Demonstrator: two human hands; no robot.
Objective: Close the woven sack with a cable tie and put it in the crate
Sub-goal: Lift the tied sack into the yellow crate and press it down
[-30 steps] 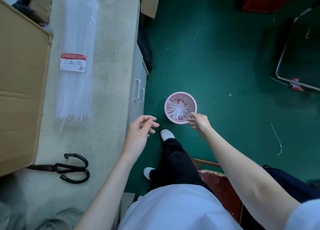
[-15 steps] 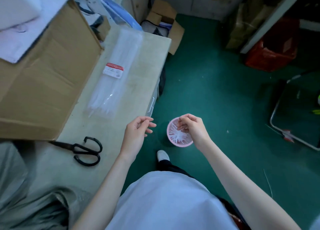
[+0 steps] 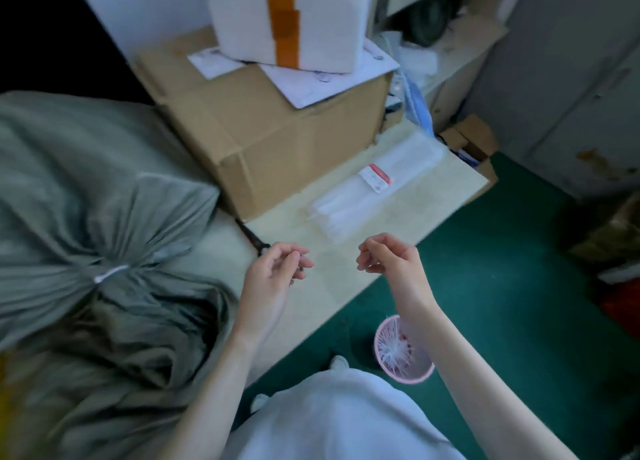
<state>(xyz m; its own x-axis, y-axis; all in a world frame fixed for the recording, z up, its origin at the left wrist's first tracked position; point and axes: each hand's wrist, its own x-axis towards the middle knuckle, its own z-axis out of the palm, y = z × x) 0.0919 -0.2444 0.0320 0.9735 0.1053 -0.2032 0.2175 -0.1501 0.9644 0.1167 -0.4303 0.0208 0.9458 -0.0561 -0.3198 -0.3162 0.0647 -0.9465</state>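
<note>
While both hands hover over the bench (image 3: 346,279) near its front edge, neither grasps anything I can make out. Left hand (image 3: 273,279): fingers loosely curled, relaxed, thumb near the fingertips, nothing visible between them. Right hand (image 3: 391,262): fingers curled in loosely, nothing seen in it either; frame is blurry, so a thin offcut can't be ruled out. Woven sack (image 3: 86,217), grey-green, lies across the bench's left end, neck gathered and cinched by a white cable tie (image 3: 110,273); loose mouth fabric bunches toward the front-left corner. Scissors (image 3: 254,240) lie just beside the left hand, partly hidden, against the foot of a cardboard box (image 3: 263,130) at the back edge. White foam box (image 3: 287,16) sits on top of it. Pack of cable ties (image 3: 377,186) lies toward the right end. Pink bin (image 3: 403,350) of offcuts stands on the green floor (image 3: 519,286) below the right forearm.
</note>
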